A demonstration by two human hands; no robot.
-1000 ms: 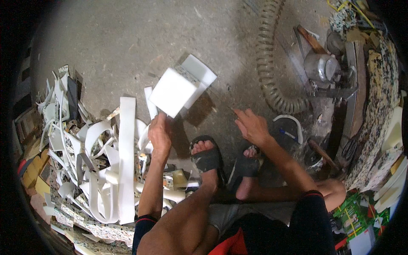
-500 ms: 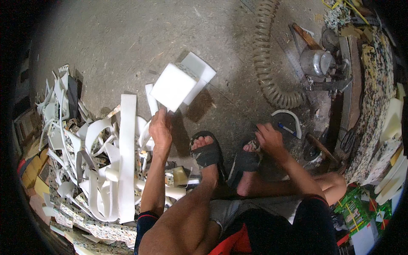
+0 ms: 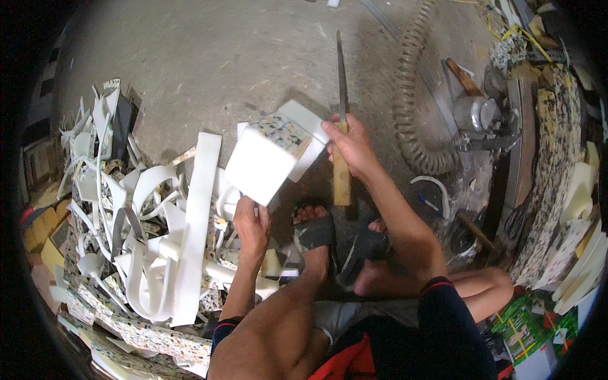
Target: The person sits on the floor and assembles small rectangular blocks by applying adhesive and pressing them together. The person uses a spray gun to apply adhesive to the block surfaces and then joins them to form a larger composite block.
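Note:
My left hand (image 3: 251, 229) grips the near lower corner of a foam block (image 3: 261, 166) with smooth white faces and a speckled multicoloured top. Its fingertips are partly hidden by the block. Just beyond and to the right of the block lie white foam pieces (image 3: 305, 119) on the floor. My right hand (image 3: 352, 149) is closed round the wooden handle of a long narrow knife (image 3: 342, 180), the blade pointing away from me. The knife is to the right of the block and apart from it.
White foam offcuts (image 3: 147, 275) pile up on the left, a long white strip (image 3: 197, 234) across them. On the right are a coiled air hose (image 3: 408, 107), a metal spray-gun-like tool (image 3: 474, 114), a curved white offcut (image 3: 440, 190) and a blue pen (image 3: 429, 201). Speckled foam slabs (image 3: 551, 171) line the far right.
My right hand has risen from beside my foot and now holds the knife. In my left hand the block has tilted, showing more of its speckled top. The whole view has shifted slightly.

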